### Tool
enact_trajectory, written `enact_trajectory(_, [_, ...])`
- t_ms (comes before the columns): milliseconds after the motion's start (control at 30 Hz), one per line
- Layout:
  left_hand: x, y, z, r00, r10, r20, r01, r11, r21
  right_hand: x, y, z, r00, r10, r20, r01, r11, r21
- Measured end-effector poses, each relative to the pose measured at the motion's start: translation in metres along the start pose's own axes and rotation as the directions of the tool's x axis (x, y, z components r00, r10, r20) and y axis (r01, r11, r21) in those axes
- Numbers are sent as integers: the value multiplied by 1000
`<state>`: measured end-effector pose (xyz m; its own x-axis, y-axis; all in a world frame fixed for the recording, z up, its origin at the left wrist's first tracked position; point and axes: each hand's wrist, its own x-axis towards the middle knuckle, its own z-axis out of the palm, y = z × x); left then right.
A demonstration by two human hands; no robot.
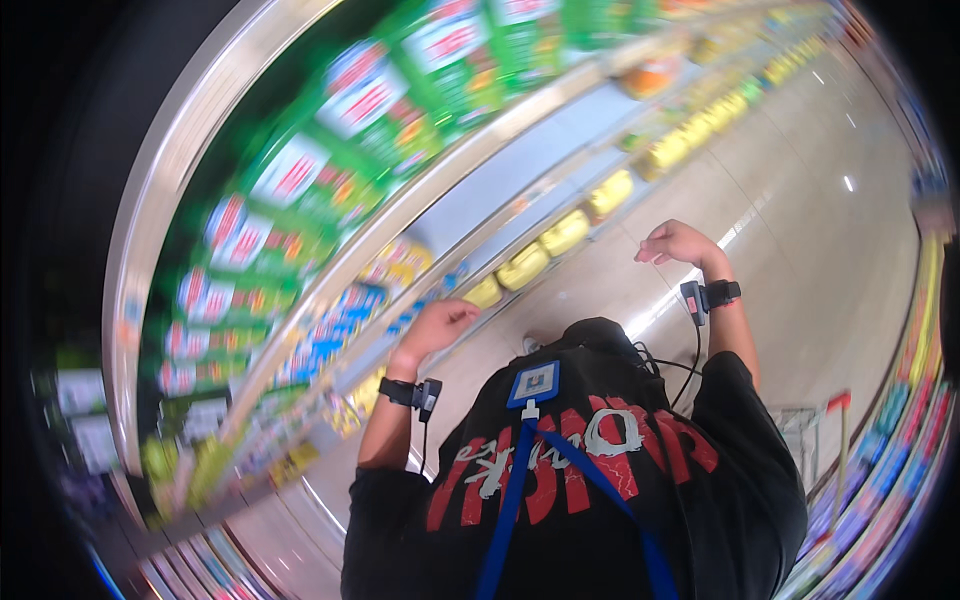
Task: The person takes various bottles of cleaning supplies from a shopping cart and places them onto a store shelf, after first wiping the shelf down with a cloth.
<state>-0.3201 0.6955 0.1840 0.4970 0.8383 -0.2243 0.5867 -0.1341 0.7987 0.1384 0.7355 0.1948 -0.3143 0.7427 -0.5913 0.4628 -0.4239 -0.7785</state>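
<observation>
My left hand (442, 326) hangs in the air before the lower shelves, its fingers loosely bent and nothing visible in it. It is nearest to the yellow packages (523, 266) on the bottom shelf, though I cannot tell the gap between them. Over the tiled floor, my right hand (675, 244) is held out with fingers half curled and apart from the thumb, holding nothing. Each wrist wears a black strap with a small device and a cable. Large green packs (360, 97), blurred, stand in a row on the upper shelf.
A pale shelf edge (480, 154) curves along the left. Blue packs (337, 326) sit on a lower shelf, and an orange item (649, 79) farther along. Tiled floor (795, 225) runs between this shelving and colourful shelves (892, 450) at right. A wire cart (799, 435) stands behind my right arm.
</observation>
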Motion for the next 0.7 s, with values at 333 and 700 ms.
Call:
enact_trajectory(333, [249, 147, 201, 767, 176, 617, -157, 984, -85, -230, 179, 31, 803, 242, -544, 79, 862, 501])
enact_trajectory(700, [164, 402, 450, -255, 369, 894, -379, 813, -443, -393, 222, 304, -165, 870, -465, 695, 437, 571])
